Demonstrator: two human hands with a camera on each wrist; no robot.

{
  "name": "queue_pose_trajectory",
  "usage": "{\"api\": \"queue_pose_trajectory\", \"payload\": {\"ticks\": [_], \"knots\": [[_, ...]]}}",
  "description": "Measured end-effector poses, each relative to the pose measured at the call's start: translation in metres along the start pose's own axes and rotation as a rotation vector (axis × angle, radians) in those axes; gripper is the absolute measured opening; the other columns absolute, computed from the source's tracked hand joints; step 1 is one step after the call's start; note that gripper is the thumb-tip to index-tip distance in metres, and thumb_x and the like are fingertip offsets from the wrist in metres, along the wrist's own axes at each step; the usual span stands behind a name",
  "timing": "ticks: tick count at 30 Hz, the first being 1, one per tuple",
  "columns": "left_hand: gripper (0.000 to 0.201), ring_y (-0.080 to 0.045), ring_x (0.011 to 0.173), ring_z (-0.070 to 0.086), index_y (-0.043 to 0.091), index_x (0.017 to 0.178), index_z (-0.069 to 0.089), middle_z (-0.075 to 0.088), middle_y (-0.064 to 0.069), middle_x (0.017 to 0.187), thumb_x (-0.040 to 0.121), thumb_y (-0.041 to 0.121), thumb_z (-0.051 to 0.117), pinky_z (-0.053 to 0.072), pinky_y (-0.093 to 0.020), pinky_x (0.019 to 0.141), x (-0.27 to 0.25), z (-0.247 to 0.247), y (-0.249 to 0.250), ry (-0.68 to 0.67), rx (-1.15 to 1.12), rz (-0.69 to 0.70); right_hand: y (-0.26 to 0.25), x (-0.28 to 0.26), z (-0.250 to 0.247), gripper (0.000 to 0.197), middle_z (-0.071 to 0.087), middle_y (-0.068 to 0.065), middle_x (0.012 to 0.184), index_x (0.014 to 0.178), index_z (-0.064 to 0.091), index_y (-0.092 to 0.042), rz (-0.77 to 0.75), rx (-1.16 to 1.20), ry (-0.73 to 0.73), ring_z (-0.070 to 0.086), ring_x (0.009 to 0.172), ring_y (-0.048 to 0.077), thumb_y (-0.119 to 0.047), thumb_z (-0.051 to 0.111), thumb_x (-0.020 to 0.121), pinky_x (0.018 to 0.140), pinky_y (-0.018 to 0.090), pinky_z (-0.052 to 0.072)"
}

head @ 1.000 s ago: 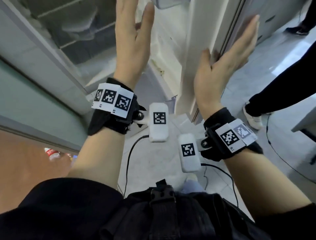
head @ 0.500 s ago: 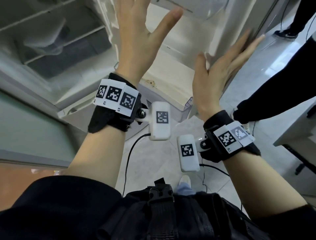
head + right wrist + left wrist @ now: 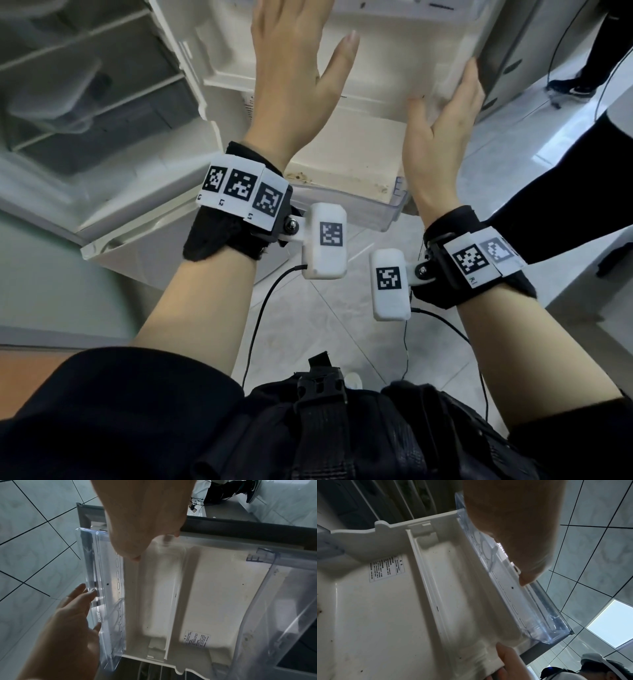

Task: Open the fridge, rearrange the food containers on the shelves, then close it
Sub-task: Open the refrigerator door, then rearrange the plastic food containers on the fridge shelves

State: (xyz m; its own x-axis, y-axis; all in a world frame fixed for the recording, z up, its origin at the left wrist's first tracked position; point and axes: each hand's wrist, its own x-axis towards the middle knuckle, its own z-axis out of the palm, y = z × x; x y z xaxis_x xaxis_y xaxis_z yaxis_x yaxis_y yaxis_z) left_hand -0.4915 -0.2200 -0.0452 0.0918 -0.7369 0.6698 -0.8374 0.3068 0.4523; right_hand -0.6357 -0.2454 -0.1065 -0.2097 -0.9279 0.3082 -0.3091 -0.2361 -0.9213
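Note:
The fridge door (image 3: 376, 113) stands open, and its cream inner liner (image 3: 385, 615) faces me. A clear door bin (image 3: 106, 601) runs along the liner's lower edge. My left hand (image 3: 291, 68) is raised in front of the liner with straight, spread fingers and holds nothing. The thumb of that hand (image 3: 527, 577) hovers by the bin. My right hand (image 3: 445, 113) lies flat against the door's free edge, fingers straight, thumb on the liner side. The fridge shelves (image 3: 85, 85) show at the left, with a blurred grey container (image 3: 58, 85) on one.
Another person's dark trouser leg (image 3: 582, 188) and shoes (image 3: 568, 89) are close on the right. A white table edge (image 3: 599, 274) juts in at the right. Cables (image 3: 260, 308) hang from my wrists over the tiled floor.
The door has swung wider, so its inner liner now faces me. My right hand went from the door's outer face to its free edge. My left hand stays raised and open.

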Motion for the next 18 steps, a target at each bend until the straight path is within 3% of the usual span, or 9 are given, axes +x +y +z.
{"api": "queue_pose_trajectory", "payload": {"ticks": [2, 5, 8, 10, 12, 15, 18], "knots": [[0.041, -0.031, 0.124, 0.046, 0.007, 0.124, 0.054, 0.057, -0.012, 0.128, 0.089, 0.029, 0.050, 0.035, -0.047, 0.106, 0.004, 0.006, 0.002, -0.011, 0.000, -0.015, 0.002, 0.008, 0.000, 0.068, 0.023, 0.015, 0.153, 0.145, 0.018, -0.002, 0.006, -0.004, -0.008, 0.022, 0.142, 0.024, -0.021, 0.048, 0.088, 0.108, 0.019, 0.015], [0.042, -0.029, 0.123, 0.046, 0.007, 0.124, 0.053, 0.057, -0.012, 0.128, 0.088, 0.028, 0.050, 0.035, -0.045, 0.106, 0.008, 0.013, 0.004, -0.003, 0.015, -0.015, 0.004, 0.014, 0.003, 0.068, 0.024, 0.016, 0.152, 0.145, 0.020, -0.001, 0.008, -0.002, -0.012, 0.024, 0.141, 0.025, -0.022, 0.049, 0.087, 0.112, 0.025, 0.018], [0.042, -0.026, 0.122, 0.044, 0.006, 0.125, 0.052, 0.057, -0.013, 0.128, 0.088, 0.026, 0.050, 0.035, -0.041, 0.105, 0.011, 0.015, 0.004, 0.003, 0.013, -0.008, 0.000, 0.015, 0.003, 0.055, 0.038, 0.015, 0.142, 0.136, 0.037, -0.002, -0.018, 0.043, 0.083, 0.039, 0.132, 0.023, -0.018, 0.051, 0.085, 0.112, 0.031, 0.032], [0.041, -0.026, 0.121, 0.047, 0.004, 0.125, 0.052, 0.057, -0.013, 0.127, 0.088, 0.023, 0.050, 0.036, -0.038, 0.104, 0.010, 0.013, 0.002, 0.018, -0.018, -0.014, -0.003, 0.013, 0.004, 0.037, 0.052, 0.010, 0.123, 0.119, 0.052, -0.005, -0.060, 0.151, 0.203, 0.053, 0.110, 0.017, -0.013, 0.051, 0.083, 0.096, 0.034, 0.047], [0.040, -0.026, 0.119, 0.050, 0.003, 0.124, 0.053, 0.058, -0.014, 0.126, 0.087, 0.019, 0.051, 0.038, -0.033, 0.103, 0.006, 0.008, -0.004, 0.081, -0.057, -0.021, -0.007, 0.010, 0.007, 0.023, 0.061, 0.008, 0.104, 0.104, 0.058, -0.007, -0.078, 0.245, 0.223, 0.059, 0.092, 0.012, -0.008, 0.050, 0.082, 0.082, 0.028, 0.052], [0.034, -0.029, 0.114, 0.054, 0.001, 0.118, 0.056, 0.061, -0.015, 0.119, 0.085, 0.011, 0.053, 0.043, -0.037, 0.100, -0.002, -0.004, -0.015, 0.190, -0.089, -0.036, -0.017, 0.000, 0.021, 0.011, 0.068, 0.012, 0.085, 0.091, 0.060, -0.009, -0.094, 0.283, 0.084, 0.068, 0.076, 0.013, -0.005, 0.050, 0.086, 0.069, 0.024, 0.055], [0.026, -0.020, 0.103, 0.058, 0.005, 0.108, 0.062, 0.066, -0.009, 0.109, 0.083, 0.006, 0.053, 0.048, -0.036, 0.090, -0.008, -0.021, -0.032, 0.235, -0.093, -0.039, -0.033, -0.014, 0.043, 0.013, 0.068, 0.015, 0.076, 0.084, 0.060, -0.011, -0.132, 0.288, -0.042, 0.068, 0.065, 0.014, -0.004, 0.050, 0.089, 0.059, 0.024, 0.056]]}}
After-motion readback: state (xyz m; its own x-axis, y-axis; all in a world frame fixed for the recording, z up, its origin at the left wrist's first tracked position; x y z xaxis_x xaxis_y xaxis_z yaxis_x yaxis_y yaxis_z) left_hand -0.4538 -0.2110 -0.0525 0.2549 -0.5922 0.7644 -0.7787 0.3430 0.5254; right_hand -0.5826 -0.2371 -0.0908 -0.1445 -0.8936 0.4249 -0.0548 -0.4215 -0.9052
